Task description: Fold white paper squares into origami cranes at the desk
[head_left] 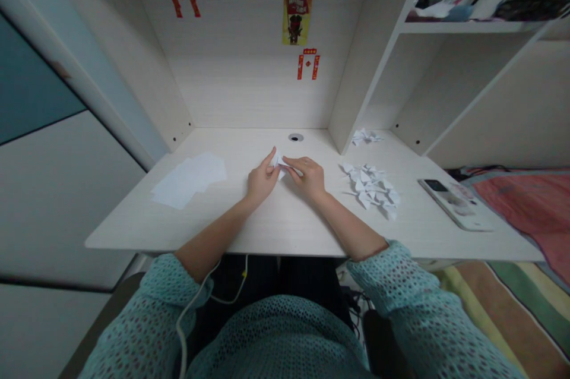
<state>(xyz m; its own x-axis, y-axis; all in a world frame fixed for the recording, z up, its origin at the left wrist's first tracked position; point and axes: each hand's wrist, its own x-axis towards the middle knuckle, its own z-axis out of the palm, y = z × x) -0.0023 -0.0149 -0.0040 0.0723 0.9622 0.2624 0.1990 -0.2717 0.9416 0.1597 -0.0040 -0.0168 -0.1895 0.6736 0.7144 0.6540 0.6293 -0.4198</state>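
Between my two hands, just above the middle of the white desk, is a small piece of folded white paper. My left hand grips its left side between thumb and fingers. From the right, my right hand pinches the paper's other side. Flat sheets of white paper lie spread to the left of my hands. A pile of folded paper pieces rests on the desk to the right. Fingers partly cover the held paper, so its exact shape is hard to make out.
More folded paper pieces sit by the upright divider. A phone lies near the right end of the desk. Behind the hands is a round cable hole. A white cable hangs by my left sleeve.
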